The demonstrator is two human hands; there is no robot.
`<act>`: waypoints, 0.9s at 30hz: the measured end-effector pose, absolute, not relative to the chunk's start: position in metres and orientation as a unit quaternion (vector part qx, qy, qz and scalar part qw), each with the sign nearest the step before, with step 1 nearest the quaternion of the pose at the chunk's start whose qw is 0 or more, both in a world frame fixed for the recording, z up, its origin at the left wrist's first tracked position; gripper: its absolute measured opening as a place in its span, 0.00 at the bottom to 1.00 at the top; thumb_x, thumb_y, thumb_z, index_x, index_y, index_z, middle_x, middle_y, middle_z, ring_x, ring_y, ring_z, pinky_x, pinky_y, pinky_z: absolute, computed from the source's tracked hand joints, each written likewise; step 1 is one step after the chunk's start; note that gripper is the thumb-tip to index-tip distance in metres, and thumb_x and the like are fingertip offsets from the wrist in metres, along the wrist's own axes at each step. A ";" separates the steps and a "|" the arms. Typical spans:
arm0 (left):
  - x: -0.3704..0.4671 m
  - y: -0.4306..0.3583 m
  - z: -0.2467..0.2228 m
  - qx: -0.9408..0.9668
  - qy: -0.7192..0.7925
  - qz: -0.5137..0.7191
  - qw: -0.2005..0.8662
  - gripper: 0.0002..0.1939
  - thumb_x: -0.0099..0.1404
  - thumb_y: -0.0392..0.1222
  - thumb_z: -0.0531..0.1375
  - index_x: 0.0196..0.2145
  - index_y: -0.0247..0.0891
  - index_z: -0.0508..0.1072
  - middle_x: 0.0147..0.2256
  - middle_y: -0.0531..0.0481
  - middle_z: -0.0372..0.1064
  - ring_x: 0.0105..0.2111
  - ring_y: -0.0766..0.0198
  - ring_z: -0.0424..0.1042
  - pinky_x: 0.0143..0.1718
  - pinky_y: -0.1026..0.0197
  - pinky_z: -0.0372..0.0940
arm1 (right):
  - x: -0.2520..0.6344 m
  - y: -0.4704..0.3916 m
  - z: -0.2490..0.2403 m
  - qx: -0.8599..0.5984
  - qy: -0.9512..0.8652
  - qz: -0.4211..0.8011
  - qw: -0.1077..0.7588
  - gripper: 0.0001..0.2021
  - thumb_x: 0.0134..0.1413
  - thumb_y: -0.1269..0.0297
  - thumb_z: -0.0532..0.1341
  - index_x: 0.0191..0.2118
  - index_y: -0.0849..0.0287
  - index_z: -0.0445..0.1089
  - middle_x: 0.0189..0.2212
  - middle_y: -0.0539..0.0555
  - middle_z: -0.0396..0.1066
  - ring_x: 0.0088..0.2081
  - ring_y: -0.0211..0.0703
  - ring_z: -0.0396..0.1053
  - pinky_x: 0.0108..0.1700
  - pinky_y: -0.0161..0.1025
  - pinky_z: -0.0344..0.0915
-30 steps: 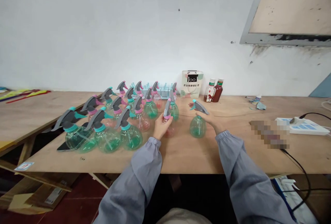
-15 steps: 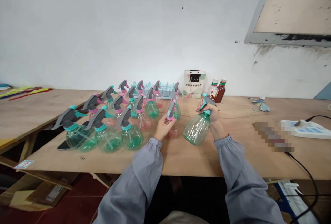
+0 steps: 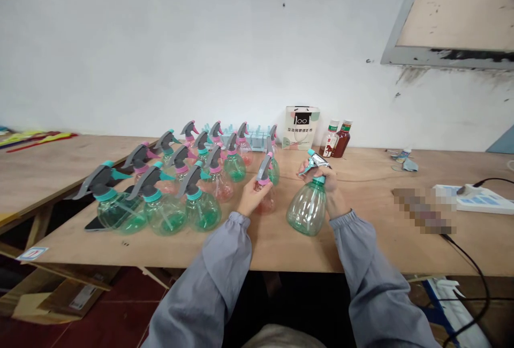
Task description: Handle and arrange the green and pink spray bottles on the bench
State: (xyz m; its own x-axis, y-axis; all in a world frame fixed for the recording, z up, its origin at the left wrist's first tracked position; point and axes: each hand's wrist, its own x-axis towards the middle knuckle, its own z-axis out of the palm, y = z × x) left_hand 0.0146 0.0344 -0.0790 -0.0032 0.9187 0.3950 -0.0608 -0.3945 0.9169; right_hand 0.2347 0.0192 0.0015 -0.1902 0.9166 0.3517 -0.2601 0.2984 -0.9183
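Note:
My right hand [image 3: 330,184] is closed around the neck of a green spray bottle [image 3: 305,211], whose grey and teal trigger head points up and left. The bottle is nearly upright, its base close to or on the table. My left hand [image 3: 251,196] grips the neck of a pink spray bottle [image 3: 267,198] with a grey and pink head, standing on the table. Left of it are several more spray bottles in rows, such as a green one [image 3: 203,214] with a teal collar and a pink one [image 3: 220,187] further back.
A paper bag [image 3: 302,129] and two drink bottles, one clear [image 3: 330,139] and one dark red [image 3: 342,140], stand by the wall. To the right lie a white power strip [image 3: 482,202] and a black cable. A phone [image 3: 93,224] lies under the left front bottles.
The green bottle in my right hand has gone from tilted to nearly upright and moved slightly lower. My left hand stays on the pink bottle. The view has shifted slightly.

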 end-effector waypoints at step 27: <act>0.013 0.037 -0.084 0.596 0.390 0.588 0.384 0.15 0.55 0.49 0.67 0.36 0.36 0.76 0.33 0.50 0.74 0.34 0.65 0.72 0.44 0.61 0.66 | 0.224 0.021 -0.019 -0.210 -0.501 0.531 0.650 0.14 0.28 0.67 0.58 0.29 0.54 0.70 0.26 0.51 0.73 0.36 0.51 0.74 0.39 0.48 0.71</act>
State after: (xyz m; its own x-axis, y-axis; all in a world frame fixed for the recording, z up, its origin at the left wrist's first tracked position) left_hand 0.0131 0.0373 -0.0839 0.0059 0.9159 0.4013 0.0135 -0.4014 0.9158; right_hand 0.2239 0.0214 -0.0193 -0.0670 0.9010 0.4287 -0.4806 0.3474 -0.8052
